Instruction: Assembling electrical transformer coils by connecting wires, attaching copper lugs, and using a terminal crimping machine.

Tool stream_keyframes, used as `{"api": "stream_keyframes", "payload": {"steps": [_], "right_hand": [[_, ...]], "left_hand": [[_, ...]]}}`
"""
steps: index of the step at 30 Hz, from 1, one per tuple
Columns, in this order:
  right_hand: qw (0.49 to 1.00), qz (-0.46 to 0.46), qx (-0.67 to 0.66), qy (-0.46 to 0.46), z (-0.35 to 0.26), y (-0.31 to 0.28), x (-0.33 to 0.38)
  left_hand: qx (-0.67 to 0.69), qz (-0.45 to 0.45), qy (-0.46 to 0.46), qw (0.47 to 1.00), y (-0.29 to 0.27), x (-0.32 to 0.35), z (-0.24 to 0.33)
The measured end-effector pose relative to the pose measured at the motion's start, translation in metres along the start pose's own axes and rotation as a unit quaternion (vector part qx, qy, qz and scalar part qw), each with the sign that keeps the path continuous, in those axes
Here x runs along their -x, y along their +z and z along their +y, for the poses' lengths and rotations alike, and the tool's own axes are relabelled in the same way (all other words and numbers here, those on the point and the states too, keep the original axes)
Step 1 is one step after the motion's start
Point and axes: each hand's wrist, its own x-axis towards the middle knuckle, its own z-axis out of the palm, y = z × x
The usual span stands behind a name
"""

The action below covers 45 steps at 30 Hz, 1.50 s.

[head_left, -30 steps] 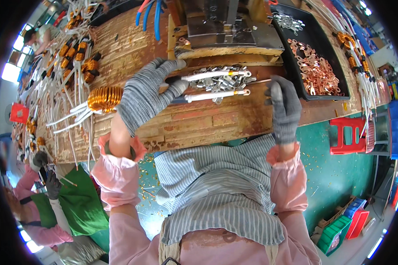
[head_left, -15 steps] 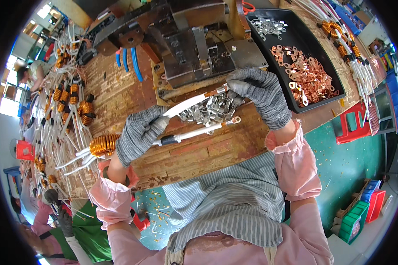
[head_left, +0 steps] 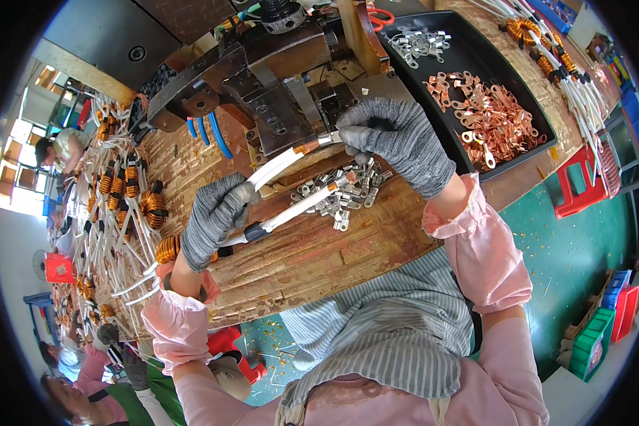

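Observation:
My left hand (head_left: pixel 216 216), in a grey knit glove, is closed round a white cable (head_left: pixel 275 167). Bare copper shows at the cable's far end, where a silver cable lug (head_left: pixel 326 139) sits. My right hand (head_left: pixel 399 142), gloved alike, pinches that lug between thumb and fingers, just in front of the dark metal press (head_left: pixel 280 117). A second white cable (head_left: pixel 302 208) with a black sleeve and a copper-coloured end runs below the first, from beside my left hand. Its end lies over a pile of silver lugs (head_left: pixel 366 188) on the wooden bench. An orange wound coil (head_left: pixel 168 250) is by my left wrist.
On the right a black tray (head_left: pixel 539 154) holds copper lugs (head_left: pixel 500 117) and silver lugs (head_left: pixel 419 46). More coils with white leads (head_left: pixel 124 192) cover the bench's left side. Blue strips (head_left: pixel 219 135) lie beside the press. A red stool (head_left: pixel 579 184) stands right; another person (head_left: pixel 85 401) is lower left.
Both hands have moved left with the held cable, and its lugged end is closer to the press. The second cable's end has swung left and up, over the lug pile. The view has shifted.

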Motion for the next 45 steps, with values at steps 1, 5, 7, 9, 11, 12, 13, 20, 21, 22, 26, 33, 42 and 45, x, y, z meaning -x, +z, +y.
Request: {"api": "stream_keyframes", "payload": {"steps": [1,5,7,9,11,12,13,20,21,22,26,33,42,45], "right_hand": [[1.000,0.000,0.001,-0.003,0.000,0.001,-0.002],[1.000,-0.018,0.015,-0.004,-0.005,0.000,-0.008],[0.999,-0.036,0.011,-0.009,-0.009,-0.001,-0.010],[0.999,-0.052,0.006,-0.014,-0.009,-0.003,-0.012],[0.999,-0.053,0.013,-0.005,-0.009,-0.007,-0.013],[0.999,-0.050,0.020,0.007,-0.009,-0.006,-0.014],[0.998,-0.047,0.026,0.019,-0.008,-0.007,-0.015],[0.995,-0.094,0.006,0.021,0.000,-0.016,-0.024],[0.995,-0.096,0.008,0.022,0.001,-0.016,-0.025],[0.995,-0.099,0.010,0.022,0.001,-0.017,-0.027],[0.997,-0.077,-0.008,0.008,0.002,-0.017,-0.029],[0.996,-0.080,-0.018,0.017,0.006,-0.020,-0.033],[0.994,-0.075,-0.036,0.065,-0.003,-0.020,-0.040],[0.993,-0.090,-0.045,0.061,-0.001,-0.021,-0.043]], "left_hand": [[0.018,0.013,0.000,1.000,0.000,0.001,0.001],[0.040,0.047,0.072,0.995,0.003,-0.001,-0.012],[0.006,0.042,0.135,0.990,-0.003,-0.001,-0.024],[0.040,0.038,0.047,0.997,-0.005,0.001,-0.013],[0.067,0.042,-0.039,0.996,-0.003,-0.001,-0.006],[0.061,0.052,-0.045,0.996,-0.002,-0.002,-0.005],[0.055,0.061,-0.051,0.995,-0.001,-0.002,-0.005],[0.058,0.018,-0.039,0.997,0.001,-0.004,0.008],[0.066,0.020,-0.039,0.997,0.000,-0.004,0.008],[0.074,0.023,-0.040,0.996,0.000,-0.003,0.008],[0.046,0.039,-0.020,0.998,0.005,-0.007,0.011],[-0.002,0.076,0.009,0.997,0.008,-0.008,0.001],[0.001,0.075,-0.028,0.997,0.006,-0.008,0.014],[0.000,0.082,-0.029,0.996,0.008,-0.008,0.015]]}}
